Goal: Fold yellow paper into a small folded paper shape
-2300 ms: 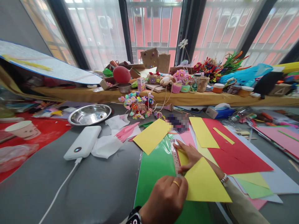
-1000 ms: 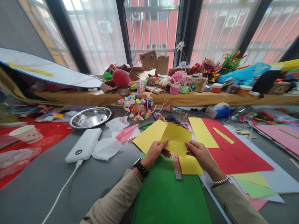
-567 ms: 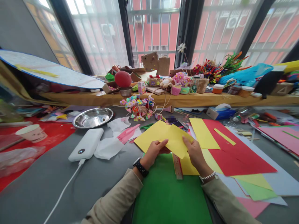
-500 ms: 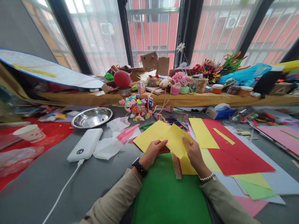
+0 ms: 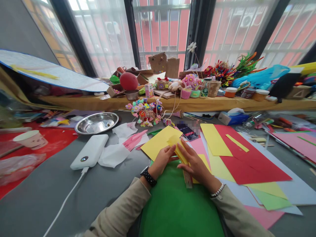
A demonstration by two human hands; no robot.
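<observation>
Between my two hands is a small piece of yellow paper (image 5: 182, 154), its right part bent over into a fold. My left hand (image 5: 161, 163) pinches its left side between thumb and fingers. With fingers stretched along the folded part, my right hand (image 5: 196, 163) presses it from the right, the thumb lower down. Behind my left hand a larger yellow sheet (image 5: 156, 143) lies flat. A ruler (image 5: 189, 182) sticks out below my right hand, beside another yellow piece (image 5: 205, 161). Under both hands is a smooth green surface (image 5: 182, 207).
A phone (image 5: 189, 132) lies beyond my hands. To the right are red paper (image 5: 254, 164) and several coloured sheets. On the left are a white power bank (image 5: 90, 153) with a cable, a metal plate (image 5: 96, 122) and a paper cup (image 5: 31, 140). Craft pieces crowd the ledge (image 5: 98, 102).
My right hand has moved left, folding the right part of the yellow paper inward. The phone behind it has come into fuller view. My left hand has hardly moved.
</observation>
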